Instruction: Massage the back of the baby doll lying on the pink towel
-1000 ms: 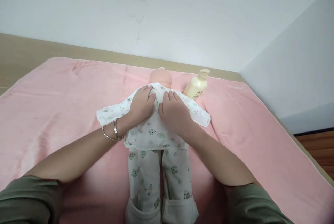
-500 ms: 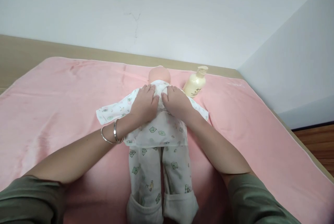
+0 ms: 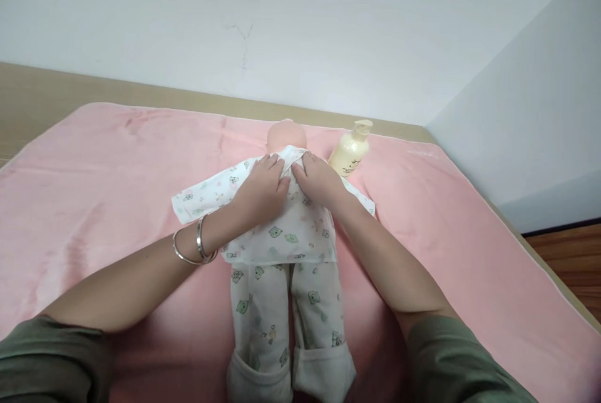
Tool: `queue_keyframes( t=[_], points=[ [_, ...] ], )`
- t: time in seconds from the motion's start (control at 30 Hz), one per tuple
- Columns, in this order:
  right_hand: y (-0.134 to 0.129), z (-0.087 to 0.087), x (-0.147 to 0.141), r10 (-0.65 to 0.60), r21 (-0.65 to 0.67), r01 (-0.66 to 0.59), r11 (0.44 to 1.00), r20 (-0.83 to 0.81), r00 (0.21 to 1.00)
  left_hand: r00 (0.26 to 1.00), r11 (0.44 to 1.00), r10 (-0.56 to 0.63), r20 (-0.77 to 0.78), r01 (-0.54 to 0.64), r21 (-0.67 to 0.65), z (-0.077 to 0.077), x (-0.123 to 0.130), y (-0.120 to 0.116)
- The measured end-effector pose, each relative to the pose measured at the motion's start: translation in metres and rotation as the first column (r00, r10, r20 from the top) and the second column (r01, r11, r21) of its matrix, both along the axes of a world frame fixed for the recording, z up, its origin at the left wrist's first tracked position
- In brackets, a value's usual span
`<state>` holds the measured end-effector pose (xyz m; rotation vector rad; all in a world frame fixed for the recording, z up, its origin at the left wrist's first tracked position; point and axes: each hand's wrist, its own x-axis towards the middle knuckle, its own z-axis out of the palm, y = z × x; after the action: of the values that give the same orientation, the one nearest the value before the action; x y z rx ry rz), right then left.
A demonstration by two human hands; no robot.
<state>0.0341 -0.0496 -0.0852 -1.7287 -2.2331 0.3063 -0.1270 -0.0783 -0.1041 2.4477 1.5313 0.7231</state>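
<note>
A baby doll lies stretched out on a pink blanket, its smooth bald head [image 3: 286, 134] at the far end. It wears a white shirt [image 3: 293, 240] with small green animal prints and matching trousers [image 3: 267, 309] with turned-up cuffs. My left hand [image 3: 267, 189], with silver bangles at the wrist, grips the shirt cloth just below the collar. Opposite it, my right hand [image 3: 322, 183] has its thumb and fingers on the collar's other side. Between them the cloth is creased. Both hands hide the doll's upper chest area, and the fingertips are partly covered.
A cream pump bottle [image 3: 350, 151] leans at a tilt on the pink blanket [image 3: 117, 171], right of the doll's head. Behind the blanket runs a wooden edge [image 3: 188, 99] against a white wall [image 3: 338, 34]. Brown wood [image 3: 568, 253] shows at the far right.
My left hand has turned slightly and its bangles have shifted a little left and down. Cloth at the collar is more bunched between my hands. The doll and bottle stay in place.
</note>
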Motion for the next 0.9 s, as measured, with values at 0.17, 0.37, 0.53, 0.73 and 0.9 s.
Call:
queue_keyframes(
  t=[0.17,0.37,0.53,0.73,0.9],
  points=[
    [-0.026,-0.007,-0.015,0.032,0.14,-0.056,0.988,0.17,0.985,0.991,0.979,0.131,0.031,-0.124,-0.16,0.005,-0.007,0.021],
    [-0.024,-0.015,-0.011,0.105,0.144,-0.115,0.983,0.076,0.992,0.988,0.99,0.143,-0.054,-0.142,0.021,-0.006,-0.004,0.01],
    [-0.001,-0.005,-0.002,-0.012,0.008,0.012,1.0,0.025,1.0,0.987,0.988,0.042,-0.152,-0.018,0.155,-0.015,0.002,-0.01],
    [-0.011,-0.004,-0.009,-0.021,0.075,0.011,0.997,0.128,0.992,0.996,0.995,0.067,-0.06,-0.063,0.08,-0.012,0.001,0.002],
    [-0.036,-0.01,-0.018,0.029,0.238,-0.096,0.966,0.273,0.962,0.989,0.982,0.146,-0.036,-0.149,-0.116,0.003,-0.001,0.015]
  ],
)
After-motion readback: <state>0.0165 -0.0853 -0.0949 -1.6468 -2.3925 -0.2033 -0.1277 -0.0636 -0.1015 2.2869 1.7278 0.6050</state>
